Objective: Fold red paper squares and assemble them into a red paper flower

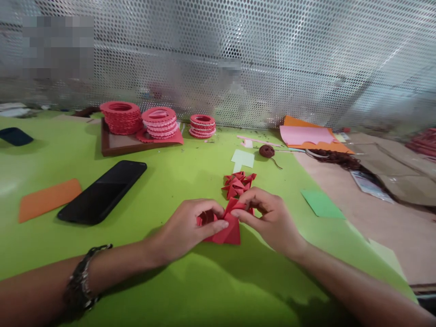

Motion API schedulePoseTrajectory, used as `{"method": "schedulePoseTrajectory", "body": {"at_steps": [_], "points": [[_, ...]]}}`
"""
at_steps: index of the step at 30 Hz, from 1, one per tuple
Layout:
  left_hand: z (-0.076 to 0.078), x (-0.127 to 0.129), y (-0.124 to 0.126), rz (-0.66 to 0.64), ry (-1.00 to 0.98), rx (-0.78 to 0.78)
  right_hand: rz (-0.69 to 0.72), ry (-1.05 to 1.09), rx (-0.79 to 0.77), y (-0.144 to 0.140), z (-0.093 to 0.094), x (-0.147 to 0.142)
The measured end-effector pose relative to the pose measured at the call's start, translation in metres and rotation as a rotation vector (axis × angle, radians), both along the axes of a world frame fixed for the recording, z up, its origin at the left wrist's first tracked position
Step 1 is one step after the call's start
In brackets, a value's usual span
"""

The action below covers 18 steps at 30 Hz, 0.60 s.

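A red folded sheet of paper [229, 234] is held between both hands, low over the green table. My left hand [194, 225] pinches its left part between thumb and fingers. With thumb and forefinger my right hand [267, 217] grips a raised fold at its upper right. Just behind the sheet lies a cluster of pointed red folded-paper pieces [238, 184]. The far side of the sheet is partly hidden by my fingers, and I cannot make out every fold.
A black phone [104, 193] and an orange card [49, 200] lie to the left. Stacks of red and pink paper rings [121, 119] stand at the back on a brown tray [117, 150]. A brown yarn ball [266, 151] and a green paper [322, 204] are to the right.
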<state>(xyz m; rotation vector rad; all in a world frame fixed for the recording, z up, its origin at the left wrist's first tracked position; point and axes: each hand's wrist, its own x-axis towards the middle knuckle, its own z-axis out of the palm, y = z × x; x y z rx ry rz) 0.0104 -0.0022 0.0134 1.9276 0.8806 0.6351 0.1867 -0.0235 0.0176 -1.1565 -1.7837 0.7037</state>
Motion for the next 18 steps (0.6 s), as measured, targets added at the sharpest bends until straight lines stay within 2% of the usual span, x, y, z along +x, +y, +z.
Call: {"method": "schedulePoseTrajectory", "body": {"at_steps": [6, 12, 18], "points": [[0.0001, 0.0015, 0.0001, 0.018, 0.005, -0.038, 0.017, 0.103, -0.098, -0.0005, -0.0003, -0.0019], [-0.0019, 0.0011, 0.0034, 0.051, -0.037, -0.04, 0.147, 0.158, -0.304, 0.0039, -0.0006, 0.0036], [-0.0022, 0.0007, 0.0031, 0.034, -0.004, 0.003, 0.056, 0.118, -0.264, 0.0055, -0.0016, 0.0023]]}}
